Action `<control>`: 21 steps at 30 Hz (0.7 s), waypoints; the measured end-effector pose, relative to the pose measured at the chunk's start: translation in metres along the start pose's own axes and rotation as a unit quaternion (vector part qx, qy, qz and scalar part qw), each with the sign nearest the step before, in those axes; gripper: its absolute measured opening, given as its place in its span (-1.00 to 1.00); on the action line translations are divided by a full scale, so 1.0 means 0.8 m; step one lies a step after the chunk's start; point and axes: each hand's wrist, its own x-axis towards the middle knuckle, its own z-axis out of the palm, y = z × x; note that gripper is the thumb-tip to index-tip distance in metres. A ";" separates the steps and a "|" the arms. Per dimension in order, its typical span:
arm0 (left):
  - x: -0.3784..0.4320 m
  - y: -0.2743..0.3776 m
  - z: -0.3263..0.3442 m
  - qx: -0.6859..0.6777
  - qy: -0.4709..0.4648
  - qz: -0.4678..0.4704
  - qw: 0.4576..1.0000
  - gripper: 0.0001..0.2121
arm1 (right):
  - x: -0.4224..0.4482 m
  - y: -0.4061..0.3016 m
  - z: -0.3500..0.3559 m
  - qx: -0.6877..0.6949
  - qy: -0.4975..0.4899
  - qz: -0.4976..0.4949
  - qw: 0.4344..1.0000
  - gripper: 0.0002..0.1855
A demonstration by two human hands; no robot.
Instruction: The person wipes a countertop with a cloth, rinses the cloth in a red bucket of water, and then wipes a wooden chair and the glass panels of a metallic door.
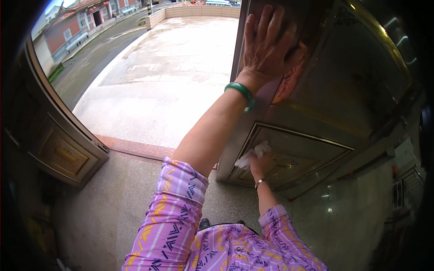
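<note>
My left hand (266, 45) lies with its palm against the upper part of a dark metal door leaf (259, 101), fingers pointing up and slightly apart. A green bangle (241, 95) circles the left wrist. Lower down, my right hand (258, 166) holds a crumpled white cloth (252, 155) against the framed lower panel (298, 159) of the same leaf. Its fingers are partly hidden by the cloth. On the right wrist is a metal wristwatch or bracelet (260, 183). The panel bears raised gold-coloured ornament.
Another ornamented door leaf (67, 152) stands at the left. Between the leaves a reddish stone threshold (135, 145) borders bright outdoor paving (152, 95), with a low wall (200, 12) beyond. Polished floor (332, 216) and a metal rack (407, 189) lie at the right.
</note>
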 end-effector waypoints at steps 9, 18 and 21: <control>-0.004 -0.019 -0.009 0.013 0.042 0.016 0.999 -0.56 | 0.041 -0.034 -0.026 0.263 0.062 0.129 0.954 -0.27; -0.007 -0.031 -0.022 -0.016 -0.032 -0.015 0.999 -0.53 | 0.036 0.059 -0.101 0.435 0.061 0.275 0.855 -0.45; -0.009 -0.029 -0.017 -0.027 -0.047 -0.014 0.998 -0.50 | 0.026 0.067 -0.109 0.222 -0.003 0.183 0.958 -0.47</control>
